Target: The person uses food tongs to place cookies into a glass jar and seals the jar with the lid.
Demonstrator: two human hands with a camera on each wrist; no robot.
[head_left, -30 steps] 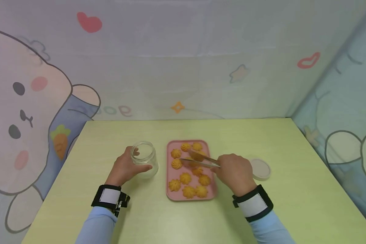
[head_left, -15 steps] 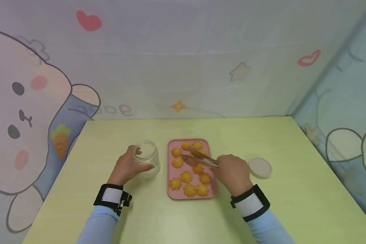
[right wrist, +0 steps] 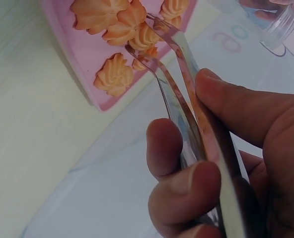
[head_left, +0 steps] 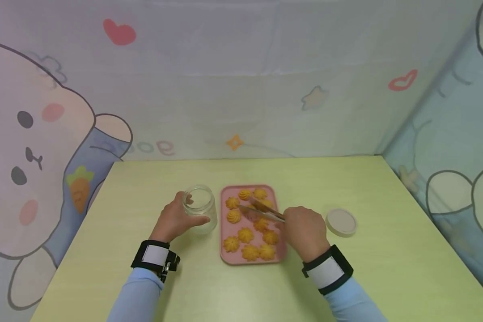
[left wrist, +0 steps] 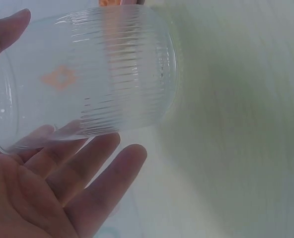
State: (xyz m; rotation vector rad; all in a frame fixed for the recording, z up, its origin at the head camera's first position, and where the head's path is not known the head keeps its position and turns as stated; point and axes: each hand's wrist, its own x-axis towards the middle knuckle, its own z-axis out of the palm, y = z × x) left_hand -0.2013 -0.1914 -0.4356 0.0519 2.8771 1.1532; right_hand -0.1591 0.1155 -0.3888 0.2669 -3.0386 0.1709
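Observation:
My left hand (head_left: 175,222) grips a clear glass jar (head_left: 206,220), thumb on the near side and fingers round the far side. Nothing shows inside the jar, and its open mouth faces up; the left wrist view shows its ribbed wall (left wrist: 110,74). In my right hand (head_left: 306,230) are metal tongs (right wrist: 209,134), pinched between thumb and fingers. Their tips reach over a pink tray (head_left: 235,230) of piped cookies (head_left: 245,235). The two tips stand apart, on either side of a cookie (right wrist: 145,37) in the right wrist view.
A round whitish lid (head_left: 341,222) lies on the pale yellow-green table (head_left: 386,268), right of my right hand. The tray lies between my hands, with the jar close to its left edge. A printed cloth (head_left: 265,89) hangs behind the table.
My left hand has carried the jar rightward, nearer to the tray. My right hand has shifted slightly left, with the tong tips still over the same cookies.

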